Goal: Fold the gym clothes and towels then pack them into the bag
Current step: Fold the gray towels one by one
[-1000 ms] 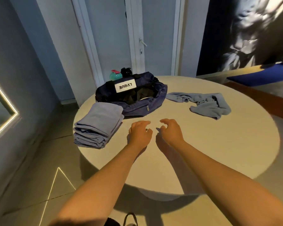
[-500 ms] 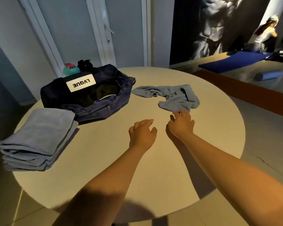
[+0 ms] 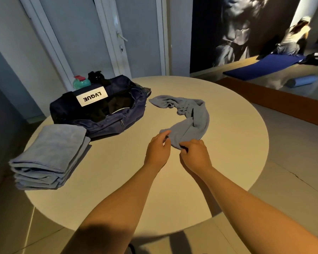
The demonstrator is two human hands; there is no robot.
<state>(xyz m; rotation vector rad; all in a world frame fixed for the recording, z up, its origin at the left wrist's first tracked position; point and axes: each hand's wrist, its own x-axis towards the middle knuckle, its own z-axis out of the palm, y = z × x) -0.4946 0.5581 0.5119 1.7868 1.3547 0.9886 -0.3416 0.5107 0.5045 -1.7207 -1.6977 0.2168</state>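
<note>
- Your right hand (image 3: 195, 154) pinches the near end of the crumpled grey-blue towel (image 3: 189, 118), fingers closed on the cloth.
- Your left hand (image 3: 157, 150) touches the same end just beside it; fingers are curled, thumb on the fabric, but you cannot tell whether it truly grips.
- The towel lies right of centre on the round table (image 3: 237, 143), bunched into a long curved band; its long axis runs from your hands away, then bends left toward the bag.
- The navy duffel bag (image 3: 99, 110) sits unzipped at far left, its label facing up.
- A folded towel stack (image 3: 50, 156) rests at the table's left edge, touching the bag.
</note>
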